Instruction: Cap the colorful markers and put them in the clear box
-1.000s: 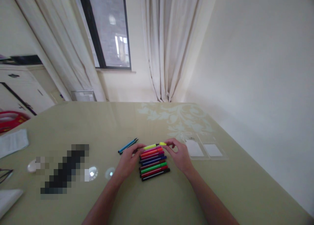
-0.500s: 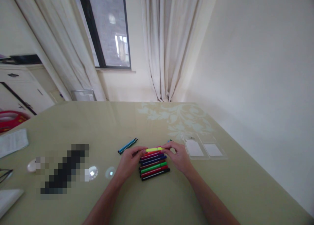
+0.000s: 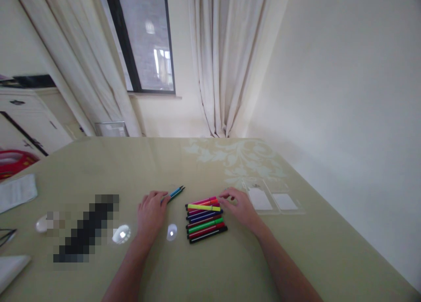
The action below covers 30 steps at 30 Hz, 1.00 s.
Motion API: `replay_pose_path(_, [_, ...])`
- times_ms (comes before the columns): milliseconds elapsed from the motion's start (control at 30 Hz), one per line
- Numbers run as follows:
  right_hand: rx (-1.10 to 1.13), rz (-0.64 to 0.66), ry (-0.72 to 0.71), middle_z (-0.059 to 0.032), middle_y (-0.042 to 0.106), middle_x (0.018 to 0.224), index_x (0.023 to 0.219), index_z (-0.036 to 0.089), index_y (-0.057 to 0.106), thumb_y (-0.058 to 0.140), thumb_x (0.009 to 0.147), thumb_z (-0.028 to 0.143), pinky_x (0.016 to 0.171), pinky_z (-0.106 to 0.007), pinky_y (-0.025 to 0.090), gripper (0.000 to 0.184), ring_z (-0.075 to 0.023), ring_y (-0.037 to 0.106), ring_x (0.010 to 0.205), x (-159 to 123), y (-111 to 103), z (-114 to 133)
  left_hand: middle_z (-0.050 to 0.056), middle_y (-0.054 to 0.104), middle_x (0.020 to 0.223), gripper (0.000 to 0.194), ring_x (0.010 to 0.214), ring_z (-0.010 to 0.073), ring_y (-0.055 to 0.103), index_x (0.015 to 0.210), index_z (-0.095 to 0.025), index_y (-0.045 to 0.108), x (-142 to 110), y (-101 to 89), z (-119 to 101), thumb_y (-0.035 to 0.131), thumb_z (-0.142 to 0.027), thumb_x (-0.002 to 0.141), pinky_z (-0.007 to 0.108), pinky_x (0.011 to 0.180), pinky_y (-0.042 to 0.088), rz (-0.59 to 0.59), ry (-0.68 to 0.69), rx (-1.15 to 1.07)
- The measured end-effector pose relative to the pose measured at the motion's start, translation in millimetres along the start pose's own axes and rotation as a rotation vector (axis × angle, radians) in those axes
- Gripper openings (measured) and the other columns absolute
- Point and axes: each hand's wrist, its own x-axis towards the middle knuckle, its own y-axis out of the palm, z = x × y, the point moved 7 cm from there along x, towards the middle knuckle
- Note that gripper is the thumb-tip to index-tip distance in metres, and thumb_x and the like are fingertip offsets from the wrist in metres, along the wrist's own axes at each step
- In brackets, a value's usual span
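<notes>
While palm-down at the blue pens (image 3: pixel 176 191), left hand (image 3: pixel 151 210), grip unclear; right hand (image 3: pixel 241 207) beside markers (image 3: pixel 205 225), fingertips apart.

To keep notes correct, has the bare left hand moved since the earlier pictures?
Yes: the left hand moved left, away from the row of coloured markers.

yellow marker (image 3: pixel 204 208) | capped, it seems | lying aslant across the row of coloured markers (image 3: pixel 205 226)

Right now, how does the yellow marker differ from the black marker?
The yellow marker lies on top of other markers; the black marker lies at their near edge. The yellow marker's right end is its nearer one, the black marker's its farther one. Both have their caps on.
</notes>
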Motion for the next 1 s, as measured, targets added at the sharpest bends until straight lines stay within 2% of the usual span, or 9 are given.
replay_pose_path(100, [-0.158,-0.152,0.114,-0.0068,0.076,0.096,0.094,0.021,0.075,0.062,0.095,0.025,0.083,-0.034,0.052,0.013,-0.0227,0.069,0.09,2,-15,-23,0.009,0.073,0.117,0.034,0.107,0.0298,0.065,0.111,-0.022,0.076,0,0.3,-1,0.045,-0.033,0.103,0.04,0.092,0.048,0.038,0.001,0.017])
replay_pose_path(200, [-0.299,-0.178,0.159,-0.0088,0.073,0.099,0.093,0.021,0.074,0.063,0.093,0.022,0.089,-0.037,0.051,0.011,-0.025,0.067,0.096,2,-18,-36,0.009,0.074,0.114,0.03,0.106,0.0287,0.065,0.108,-0.022,0.074,0,-1.0,-3,0.046,-0.032,0.103,0.038,0.091,0.047,0.04,0.007,0.023])
replay_pose_path(500, [-0.479,-0.167,0.064,-0.0114,0.068,0.105,0.085,0.021,0.071,0.067,0.091,0.023,0.092,-0.043,0.05,0.008,-0.0286,0.063,0.1,1,-7,-26,0.011,0.074,0.107,0.027,0.1,0.0285,0.068,0.108,-0.02,0.071,1,2.6,-2,0.048,-0.03,0.099,0.04,0.089,0.05,0.005,0.034,-0.162])
replay_pose_path(600, [-0.413,-0.198,0.037,-0.0107,0.071,0.102,0.085,0.021,0.07,0.065,0.094,0.026,0.092,-0.042,0.049,0.011,-0.0278,0.065,0.1,1,-9,-21,0.011,0.072,0.107,0.03,0.098,0.0275,0.069,0.105,-0.02,0.073,2,-2.8,-5,0.046,-0.033,0.098,0.041,0.091,0.052,-0.067,0.042,-0.297])
replay_pose_path(700, [-0.184,-0.202,0.044,-0.0063,0.075,0.093,0.094,0.021,0.07,0.062,0.097,0.032,0.081,-0.036,0.052,0.014,-0.0231,0.068,0.087,1,-10,-14,0.01,0.073,0.107,0.032,0.097,0.0264,0.069,0.105,-0.02,0.072,1,-7.8,-19,0.049,-0.04,0.096,0.04,0.091,0.054,-0.094,0.098,-0.535])
replay_pose_path(833, [0.049,-0.193,0.015,-0.0038,0.078,0.091,0.099,0.022,0.073,0.066,0.096,0.037,0.072,-0.03,0.051,0.018,-0.0193,0.068,0.078,0,-6,5,0.007,0.077,0.102,0.033,0.094,0.0246,0.072,0.105,-0.022,0.072,-7,-3.8,-47,0.053,-0.046,0.095,0.037,0.088,0.055,0.036,0.184,-0.761])
replay_pose_path(1000, [0.105,-0.204,-0.045,-0.0052,0.079,0.093,0.099,0.022,0.077,0.068,0.095,0.038,0.074,-0.031,0.054,0.019,-0.0199,0.069,0.079,-3,-5,25,0.005,0.079,0.104,0.03,0.097,0.024,0.072,0.106,-0.022,0.074,-18,1.5,-67,0.055,-0.043,0.095,0.036,0.089,0.055,0.125,0.237,-0.798])
